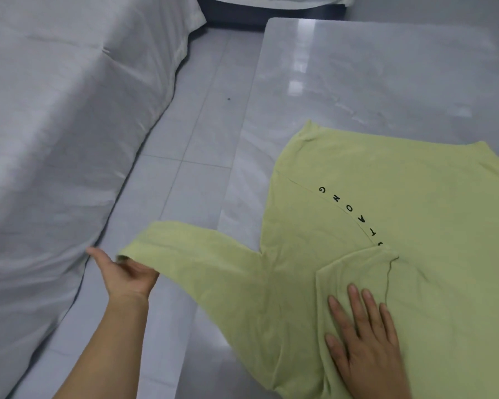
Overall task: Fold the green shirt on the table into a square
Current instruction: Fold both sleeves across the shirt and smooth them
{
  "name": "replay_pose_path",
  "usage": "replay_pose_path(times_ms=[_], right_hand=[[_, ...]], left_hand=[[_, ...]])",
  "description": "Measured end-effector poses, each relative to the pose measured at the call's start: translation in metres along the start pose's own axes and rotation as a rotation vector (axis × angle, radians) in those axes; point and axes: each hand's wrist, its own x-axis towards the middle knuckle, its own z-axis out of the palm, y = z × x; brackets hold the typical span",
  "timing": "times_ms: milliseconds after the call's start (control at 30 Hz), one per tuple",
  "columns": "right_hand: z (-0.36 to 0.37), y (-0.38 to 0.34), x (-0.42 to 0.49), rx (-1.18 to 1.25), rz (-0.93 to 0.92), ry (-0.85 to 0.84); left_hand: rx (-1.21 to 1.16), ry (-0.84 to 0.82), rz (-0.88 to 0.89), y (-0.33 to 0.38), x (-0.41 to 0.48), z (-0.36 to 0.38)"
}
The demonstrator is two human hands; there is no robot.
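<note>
Two bare hands work a green shirt [386, 214] spread over the lower right of the frame on a glossy grey table [372, 76]. The left hand [124, 273], at lower left and out past the table edge above the tiled floor [190, 145], pinches the end of one sleeve [185, 249] between thumb and curled fingers, stretching it sideways. The right hand [363, 338], at the bottom right, lies flat with fingers spread, pressing a folded flap of the shirt and gripping nothing. A bed with a white sheet [55, 125] fills the left.
</note>
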Motion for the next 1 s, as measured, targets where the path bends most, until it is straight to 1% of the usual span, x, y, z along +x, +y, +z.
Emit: replay_pose_path(times_ms=[133, 200, 267, 333, 400, 433, 533, 600, 667, 700, 733, 800, 833, 867, 933, 967, 1000], right_hand=[[-0.001, -0.001, 0.002, -0.001, 0.001, -0.016], [-0.003, -0.001, 0.001, 0.022, -0.007, -0.041], [-0.009, -0.002, 0.002, 0.097, 0.017, -0.070], [-0.020, -0.009, 0.012, 0.215, 0.039, -0.086], [-0.032, -0.026, 0.032, 0.370, -0.010, -0.060], [-0.041, -0.040, 0.043, 0.475, -0.028, -0.038], [-0.066, -0.079, 0.071, 0.787, -0.008, -0.038], [-0.078, -0.095, 0.080, 0.937, 0.049, -0.055], [-0.087, -0.101, 0.084, 1.106, 0.194, -0.084], [-0.091, -0.102, 0.085, 1.182, 0.270, -0.103], [-0.096, -0.103, 0.087, 1.254, 0.305, -0.122], [-0.113, -0.110, 0.094, 1.365, 0.317, -0.158], [-0.125, -0.114, 0.100, 1.417, 0.307, -0.167], [-0.137, -0.119, 0.106, 1.467, 0.257, -0.151], [-0.161, -0.125, 0.120, 1.534, 0.113, -0.098], [-0.172, -0.125, 0.124, 1.515, 0.017, -0.019], [-0.180, -0.121, 0.129, 1.483, -0.007, 0.104]], left_hand=[[0.113, -0.143, 0.073, 0.027, -0.007, 0.020], [0.119, -0.217, 0.092, 0.038, -0.013, 0.030], [0.118, -0.281, 0.108, 0.047, -0.021, 0.037], [0.103, -0.318, 0.114, 0.053, -0.028, 0.044], [0.090, -0.360, 0.117, 0.058, -0.035, 0.052], [0.088, -0.383, 0.114, 0.062, -0.039, 0.056], [0.082, -0.458, 0.137, 0.077, -0.050, 0.073], [0.067, -0.544, 0.163, 0.088, -0.057, 0.085], [0.078, -0.582, 0.157, 0.093, -0.063, 0.097], [0.077, -0.605, 0.130, 0.094, -0.067, 0.103], [0.064, -0.662, 0.084, 0.091, -0.074, 0.110], [0.063, -0.804, -0.024, 0.072, -0.094, 0.126], [0.143, -0.823, -0.018, 0.058, -0.109, 0.138], [0.254, -0.814, 0.019, 0.038, -0.124, 0.147], [0.497, -0.796, 0.093, -0.009, -0.161, 0.169], [0.686, -0.832, 0.142, -0.035, -0.180, 0.179], [0.897, -0.899, 0.206, -0.061, -0.196, 0.186]])
